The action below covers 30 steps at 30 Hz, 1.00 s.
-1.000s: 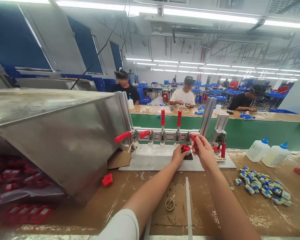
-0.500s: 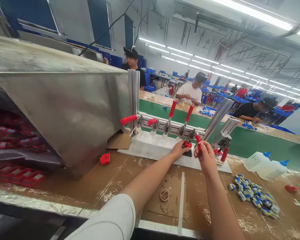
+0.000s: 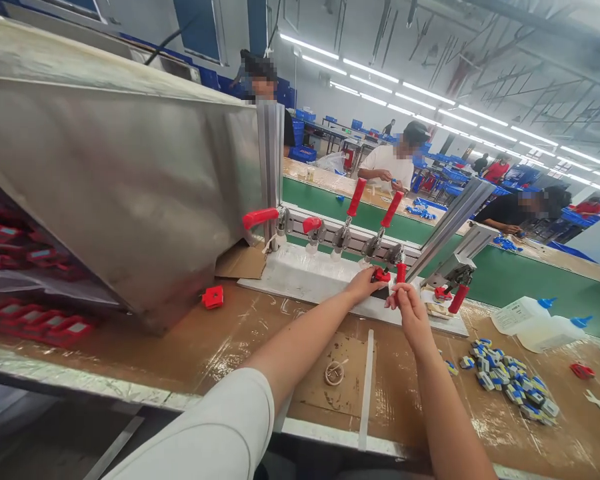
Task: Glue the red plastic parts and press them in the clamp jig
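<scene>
My left hand (image 3: 364, 284) is closed on a small red plastic part (image 3: 381, 275) at the right part of the white base plate (image 3: 300, 287). Its fingers cover much of the part, and a dark block shows just below. My right hand (image 3: 411, 308) pinches the lower end of a red toggle clamp handle (image 3: 401, 272), which points down right beside the part. Further toggle clamps stand along the metal rail to the left, two with red handles (image 3: 357, 197) raised. Another clamp with a red handle (image 3: 459, 299) sits to the right on the fixture.
A sheet-metal housing (image 3: 180, 200) with red parts inside fills the left. One red piece (image 3: 213, 297) lies beside it. To the right are a pile of blue-and-yellow parts (image 3: 513, 380) and two bottles (image 3: 523, 316). A small round cup (image 3: 334, 373) stands in front. Co-workers sit beyond the green belt.
My right hand has slid slightly lower on the clamp handle, so more of the handle shows. My left hand stays on the red part. The whole view has shifted a little.
</scene>
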Available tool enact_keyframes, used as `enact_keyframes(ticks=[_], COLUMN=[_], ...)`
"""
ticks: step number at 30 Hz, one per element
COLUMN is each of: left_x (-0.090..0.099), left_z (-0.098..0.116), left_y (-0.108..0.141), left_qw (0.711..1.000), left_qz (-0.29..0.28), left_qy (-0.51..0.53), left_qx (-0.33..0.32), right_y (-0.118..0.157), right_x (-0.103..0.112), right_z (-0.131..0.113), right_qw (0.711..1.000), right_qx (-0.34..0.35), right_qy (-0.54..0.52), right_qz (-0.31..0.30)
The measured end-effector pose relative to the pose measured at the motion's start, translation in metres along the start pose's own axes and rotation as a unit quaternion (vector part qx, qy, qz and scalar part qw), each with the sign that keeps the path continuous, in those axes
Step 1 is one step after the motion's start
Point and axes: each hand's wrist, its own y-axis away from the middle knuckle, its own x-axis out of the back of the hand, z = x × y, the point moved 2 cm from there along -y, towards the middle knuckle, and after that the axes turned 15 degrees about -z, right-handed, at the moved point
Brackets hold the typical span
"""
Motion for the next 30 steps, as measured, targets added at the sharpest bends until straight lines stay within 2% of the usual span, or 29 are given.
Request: enact_keyframes(ticks=[3, 6, 12, 16, 19, 26, 30], left_x=[0.000, 0.000, 0.001, 0.001, 0.001, 0.000, 0.001], left_z=[0.001, 0.003, 0.005, 0.006, 0.006, 0.004, 0.004], left_y=[0.001, 0.001, 0.002, 0.002, 0.003, 0.002, 0.001], left_qw=[1.000, 1.000, 1.000, 1.000, 1.000, 1.000, 1.000], left_qz=[-0.003, -0.002, 0.003, -0.001, 0.000, -0.005, -0.005], left_qy=[-0.002, -0.004, -0.006, -0.005, -0.005, -0.007, -0.010], left_qx=[-0.008, -0.013, -0.012, -0.008, -0.006, -0.010, -0.009], right_y=[-0.003, -0.004, 0.000, 0.002, 0.002, -0.004, 0.001], right_x=[0.000, -0.002, -0.003, -0.002, -0.004, -0.004, -0.005], right_z=[-0.015, -0.020, 0.002, 0.015, 0.012, -0.018, -0.006], right_qw=[0.999, 0.998, 0.999, 0.999, 0.999, 0.999, 0.999], right_qx=[0.004, 0.001, 0.016, 0.027, 0.024, 0.018, 0.023], right_qy=[-0.036, -0.053, -0.041, 0.017, 0.038, -0.043, -0.035], right_qz=[0.026, 0.026, 0.021, 0.006, 0.000, 0.020, 0.022])
